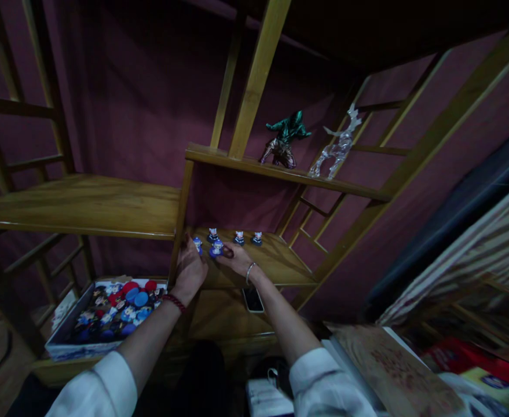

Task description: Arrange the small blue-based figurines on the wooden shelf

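My left hand (190, 267) is closed around a small blue-and-white figurine (197, 245) at the left end of the middle shelf (271, 262). Beside it, the fingers of my right hand (235, 258) pinch a second blue figurine (216, 249) on a round blue base. Behind them, a dark figurine with a pale head (212, 234) stands on the same shelf. Two similar ones, a middle figurine (239, 237) and a right figurine (257, 238), stand upright in line with it.
A box (80, 349) full of colourful figurines sits at the lower left. On the lower shelf (219, 315) lies a phone (253, 300). Above, a green figure (286, 139) and a clear deer ornament (336, 147) stand on the upper shelf (237, 164). A wooden post (181, 223) borders my left hand.
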Demonstrator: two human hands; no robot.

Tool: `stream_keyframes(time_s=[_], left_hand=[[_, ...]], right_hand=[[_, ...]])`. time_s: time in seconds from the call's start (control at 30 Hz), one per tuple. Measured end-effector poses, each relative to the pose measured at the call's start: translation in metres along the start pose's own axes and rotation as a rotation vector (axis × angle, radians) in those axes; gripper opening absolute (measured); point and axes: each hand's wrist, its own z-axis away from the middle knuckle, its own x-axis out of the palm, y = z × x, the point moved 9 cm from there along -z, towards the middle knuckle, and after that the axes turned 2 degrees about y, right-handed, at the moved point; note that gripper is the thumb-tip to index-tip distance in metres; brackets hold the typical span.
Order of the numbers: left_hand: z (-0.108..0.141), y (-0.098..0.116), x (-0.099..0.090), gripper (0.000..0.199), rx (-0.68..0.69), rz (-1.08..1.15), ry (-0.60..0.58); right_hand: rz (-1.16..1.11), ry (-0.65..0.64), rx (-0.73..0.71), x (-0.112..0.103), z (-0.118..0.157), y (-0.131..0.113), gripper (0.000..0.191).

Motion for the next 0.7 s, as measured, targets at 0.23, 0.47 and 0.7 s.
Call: stream_keyframes(time_s=[0.23, 0.47, 0.7], left_hand=[[0.026, 0.014, -0.022, 0.064, 0.156, 0.062, 0.122], [0.065, 0.025, -0.022, 0.055, 0.377, 0.154, 0.089], [0.097, 0.021, -0.022, 0.044, 0.527, 0.276, -0.033]], right_hand=[[-0.122, 0.122, 0.124, -0.007, 0.012, 0.009, 0.040], [-0.062, 0.290, 0.227, -0.023, 0.031, 0.007, 0.029], [-0.229, 0.399, 0.092, -0.022, 0.061, -0.052, 0.025]])
